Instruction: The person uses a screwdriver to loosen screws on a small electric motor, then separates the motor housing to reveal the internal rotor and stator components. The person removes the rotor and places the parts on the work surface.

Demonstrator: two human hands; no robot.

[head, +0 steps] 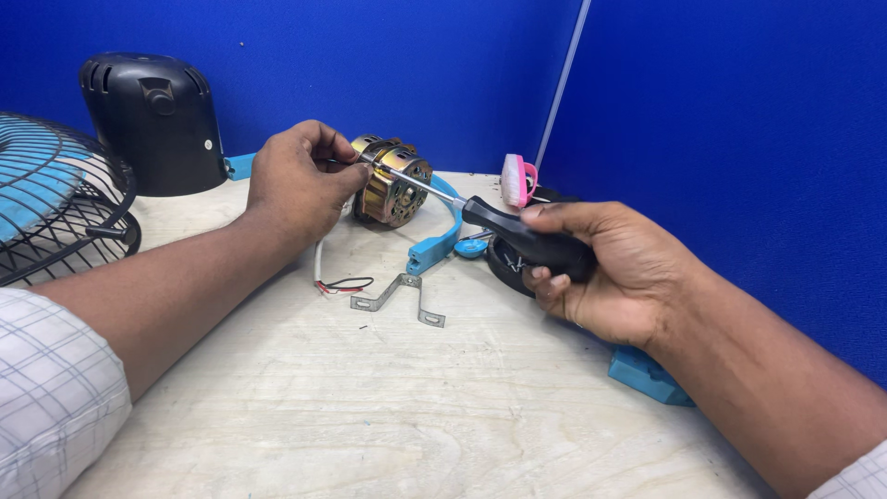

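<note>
- Left hand (300,180): closed around a brass-coloured fan motor (393,182), held just above the table (388,407); fingers covered the motor's near side.
- Right hand (601,268): wrapped tight on the black handle of a screwdriver (517,236), whose tip, at the motor's top, was hidden by the left fingers.
- Bent metal bracket (399,298): lay on the table below the motor.
- Red and black wires (344,285): beside the bracket.
- Fan grille (55,199): cut off at the left edge.

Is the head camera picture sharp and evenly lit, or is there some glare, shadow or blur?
Head view: light is even and soft, with only faint shadows under the metal bracket and the right hand; the screwdriver shaft shows a small glint; the motor and left hand are sharp; the picture edges bend slightly.
</note>
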